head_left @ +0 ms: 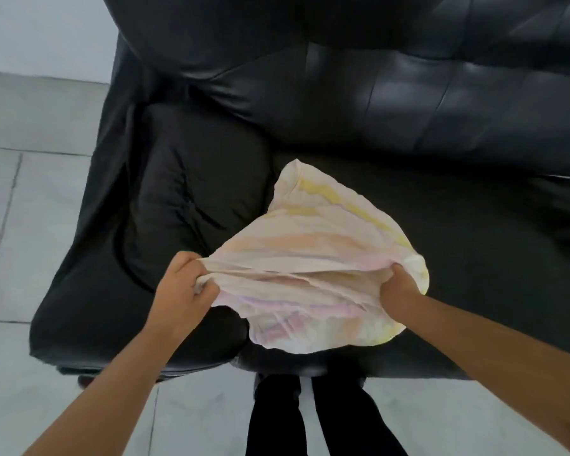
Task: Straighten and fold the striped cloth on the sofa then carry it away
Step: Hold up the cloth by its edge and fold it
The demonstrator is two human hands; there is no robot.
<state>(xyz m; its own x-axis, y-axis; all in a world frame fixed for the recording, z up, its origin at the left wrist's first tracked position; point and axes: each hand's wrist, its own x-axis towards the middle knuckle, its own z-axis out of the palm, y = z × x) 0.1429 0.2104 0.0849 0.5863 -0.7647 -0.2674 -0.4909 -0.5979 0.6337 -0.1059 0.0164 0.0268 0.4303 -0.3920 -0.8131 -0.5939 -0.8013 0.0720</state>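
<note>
The striped cloth (316,245) is pale cream with faint yellow, pink and orange stripes. It lies crumpled across the front of the black leather sofa's seat (474,245). My left hand (181,287) is shut on a bunched part of the cloth's left side. Gripping the right side is my right hand (399,287), its fingers tucked into a fold. The cloth is stretched between both hands, and its near flap hangs over the seat's front edge.
The sofa's padded left armrest (178,199) lies just left of the cloth, and the backrest (375,77) rises behind. Grey floor tiles (20,225) spread to the left and in front. My legs in black trousers (310,419) stand against the sofa's front.
</note>
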